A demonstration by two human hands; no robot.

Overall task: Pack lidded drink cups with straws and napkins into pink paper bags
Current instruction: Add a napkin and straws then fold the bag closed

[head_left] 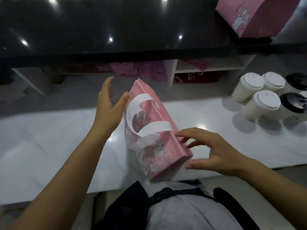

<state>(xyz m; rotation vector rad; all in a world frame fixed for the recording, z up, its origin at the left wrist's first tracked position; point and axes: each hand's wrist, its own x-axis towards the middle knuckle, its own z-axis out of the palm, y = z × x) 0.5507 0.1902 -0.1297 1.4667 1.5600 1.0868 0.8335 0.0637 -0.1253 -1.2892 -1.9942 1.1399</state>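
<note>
Work surface: white glossy counter (49, 138), ceiling lights mirrored in it. Behind it, a raised black polished ledge (116, 27); under the ledge, white open shelves (207, 68) holding pink bags (137, 68) in a loose heap.

Item 1: pink paper bag (167, 133) with white handles (144, 128), blurred, tilted, at the near edge of the counter between both hands.

Item 2: left hand (109, 103), fingers straight and spread, thumb against the bag's far upper edge, gripping nothing.

Item 3: right hand (214, 151), fingers fanned wide, fingertips at the bag's near side, not closed round it.

Item 4: white-lidded cups (259, 100), three, clustered at the right of the counter, well apart from the bag; black-lidded cups (294, 102) just beside them.

Item 5: second pink bag (249, 15) on the ledge, far right
</note>
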